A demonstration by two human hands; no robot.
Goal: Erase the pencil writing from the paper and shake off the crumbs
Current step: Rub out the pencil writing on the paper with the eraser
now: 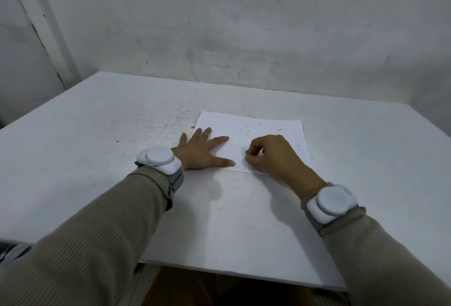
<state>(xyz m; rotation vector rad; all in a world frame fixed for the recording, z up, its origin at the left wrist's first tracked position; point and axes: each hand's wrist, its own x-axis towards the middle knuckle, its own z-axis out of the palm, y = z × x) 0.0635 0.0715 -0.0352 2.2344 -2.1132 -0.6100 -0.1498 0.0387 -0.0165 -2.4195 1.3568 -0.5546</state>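
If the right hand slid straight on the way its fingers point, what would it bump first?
Most likely the left hand, whose thumb lies flat on the paper just ahead of the right hand.

matt white paper (268, 125), scuffed matt table (97, 135), ribbed knit sleeves (97, 232)

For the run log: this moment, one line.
left hand flat, pinning paper | right hand curled over pencil marks | crumbs on paper

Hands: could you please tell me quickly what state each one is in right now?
Left hand: open, fingers spread flat, pressing the paper.
Right hand: fingers curled in a pinch; what they hold cannot be told.
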